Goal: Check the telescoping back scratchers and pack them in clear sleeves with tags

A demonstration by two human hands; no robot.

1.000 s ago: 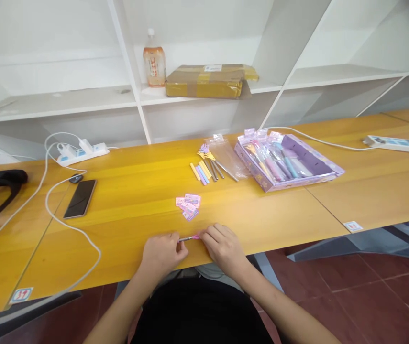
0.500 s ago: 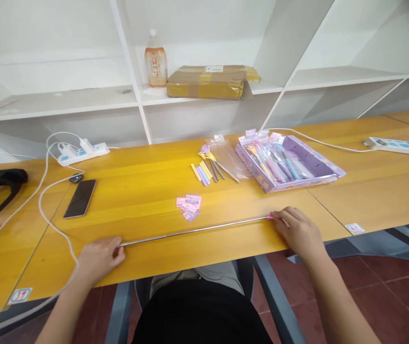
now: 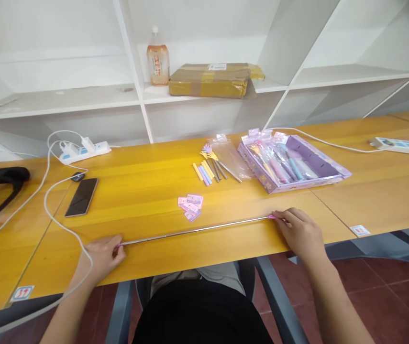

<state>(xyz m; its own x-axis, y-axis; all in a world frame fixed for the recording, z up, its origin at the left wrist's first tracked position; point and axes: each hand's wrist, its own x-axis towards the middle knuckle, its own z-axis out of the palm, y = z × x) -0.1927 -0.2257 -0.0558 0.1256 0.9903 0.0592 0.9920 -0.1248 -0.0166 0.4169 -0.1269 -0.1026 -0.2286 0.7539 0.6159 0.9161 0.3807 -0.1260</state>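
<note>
Head view: the left hand (image 3: 103, 258) is pinching 1 end of a thin silver rod (image 3: 195, 231), while the right hand (image 3: 299, 234) is gripping its pink tip (image 3: 272, 217); the rod is spanning the gap between the 2 hands, near the table's (image 3: 147, 191) front edge. Beyond it, pink cards (image 3: 191, 206) are lying overlapped, and a purple tray (image 3: 319, 154) is sitting farther right.

Bright overall; soft shadows under shelf (image 3: 78, 99); sheen on desk (image 3: 154, 181); pic sl. soft, top-R corner dark
</note>
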